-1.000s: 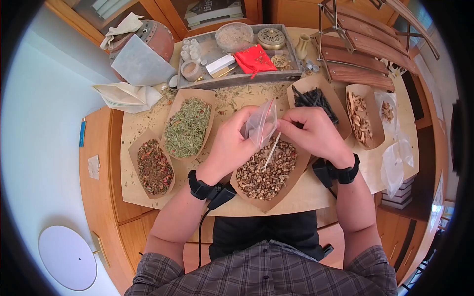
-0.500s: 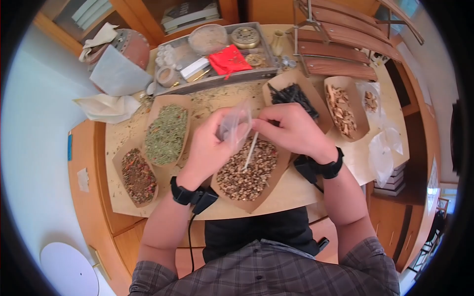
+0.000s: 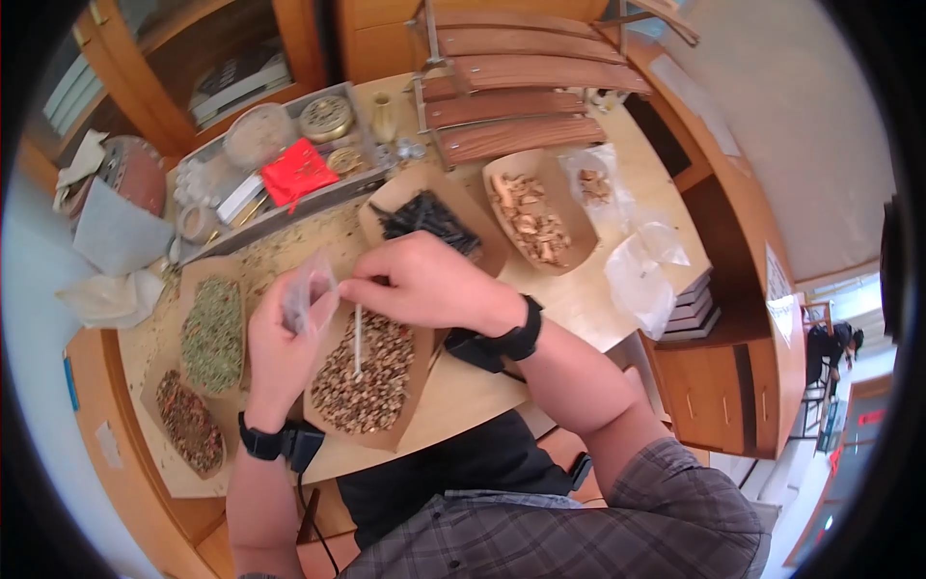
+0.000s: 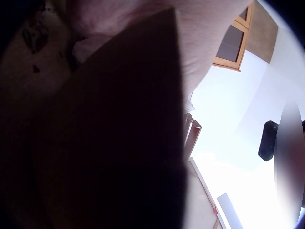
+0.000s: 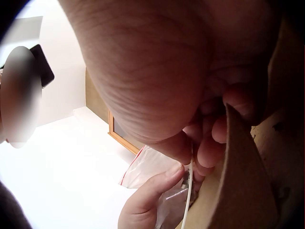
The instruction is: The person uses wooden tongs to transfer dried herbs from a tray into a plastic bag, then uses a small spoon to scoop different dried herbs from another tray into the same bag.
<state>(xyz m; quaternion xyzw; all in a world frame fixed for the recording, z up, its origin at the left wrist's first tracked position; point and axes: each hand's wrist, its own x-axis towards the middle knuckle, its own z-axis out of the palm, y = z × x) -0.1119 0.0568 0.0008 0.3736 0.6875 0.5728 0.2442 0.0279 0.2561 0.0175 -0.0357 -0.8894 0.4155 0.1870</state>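
My left hand [image 3: 275,352] grips a clear zip bag [image 3: 311,289], its mouth upward. Between its thumb and fingers, my right hand [image 3: 434,280] pinches a thin white stick [image 3: 358,343] right beside the bag. The stick slants down over a brown paper tray [image 3: 413,386] of small, chopped brown pieces [image 3: 362,391]. In the right wrist view, the bag [image 5: 147,167] with its red seal line lies behind the right fingers, and the left thumb [image 5: 152,191] presses on it. A dark shape hides most of the left wrist view.
Paper trays of green herb [image 3: 212,333] and a reddish dried mix [image 3: 190,425] stand at left. Beyond the right hand are black sticks [image 3: 429,222] and tan slices [image 3: 531,217]. A wooden tray [image 3: 289,207], folding slatted rack [image 3: 521,72] and plastic bags [image 3: 641,270] sit farther out.
The head view has turned to the right, so the table and both hands appear farther left. My hands keep hold of the bag and stick, close together over the same tray.
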